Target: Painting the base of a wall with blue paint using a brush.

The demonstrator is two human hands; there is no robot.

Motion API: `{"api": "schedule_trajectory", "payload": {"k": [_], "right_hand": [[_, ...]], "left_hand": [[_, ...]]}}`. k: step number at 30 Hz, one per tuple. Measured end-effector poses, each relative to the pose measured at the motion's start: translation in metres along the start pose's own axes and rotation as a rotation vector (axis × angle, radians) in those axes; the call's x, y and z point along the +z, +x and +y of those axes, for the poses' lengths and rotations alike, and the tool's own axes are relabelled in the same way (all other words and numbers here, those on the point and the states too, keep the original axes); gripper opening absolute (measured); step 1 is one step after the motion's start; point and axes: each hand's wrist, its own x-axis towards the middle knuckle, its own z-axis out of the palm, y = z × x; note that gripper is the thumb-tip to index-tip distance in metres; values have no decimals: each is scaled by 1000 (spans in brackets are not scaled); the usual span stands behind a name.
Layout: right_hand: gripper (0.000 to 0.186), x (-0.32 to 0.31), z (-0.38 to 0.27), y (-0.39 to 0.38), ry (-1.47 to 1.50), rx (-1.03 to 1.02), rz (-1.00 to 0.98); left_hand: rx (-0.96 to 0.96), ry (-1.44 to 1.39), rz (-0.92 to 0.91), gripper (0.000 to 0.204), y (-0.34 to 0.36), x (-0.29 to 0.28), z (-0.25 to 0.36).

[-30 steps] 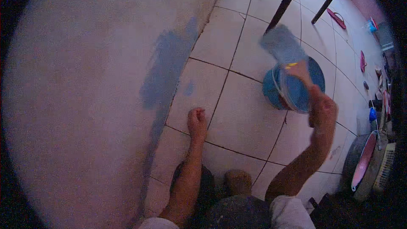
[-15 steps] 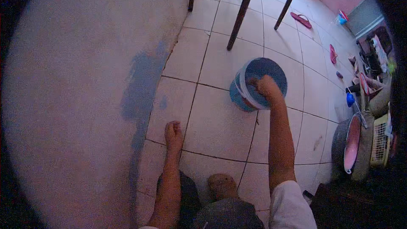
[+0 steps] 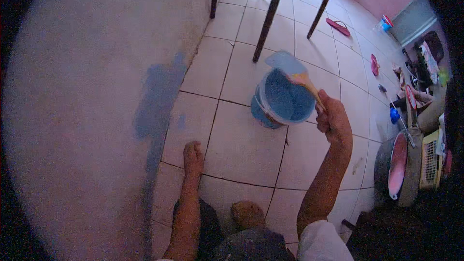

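Right hand [image 3: 335,120] holds a brush [image 3: 299,78] over a bucket [image 3: 262,111].

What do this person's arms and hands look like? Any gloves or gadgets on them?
The left hand and right hand are ordinary and ungloved. No watch, band, cable or marking can be made out on either forearm. A loose, whitish short sleeve ends around the right elbow. The picture is too grainy for finer detail.

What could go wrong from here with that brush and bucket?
The brush in the right hand appears to extend past the rim of the bucket, so paint might drip onto the tiles, which already show a blue smudge. A knock from that hand could possibly tip the bucket.
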Motion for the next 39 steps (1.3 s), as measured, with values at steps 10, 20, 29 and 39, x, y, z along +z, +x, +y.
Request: {"api": "schedule_trajectory", "payload": {"k": [10, 20, 29, 39], "right_hand": [[29, 163, 47, 66, 220, -37, -537], [27, 191, 183, 227, 90, -323, -257], [52, 174, 174, 238, -310, -258, 83], [40, 291, 60, 209, -1225, -190, 13]], "left_hand": [[-104, 197, -151, 52, 7, 2, 24], [-76, 167, -156, 54, 8, -4, 31], [-68, 257, -121, 53, 10, -7, 35], [-336, -262, 164, 18, 20, -10, 39]]}}
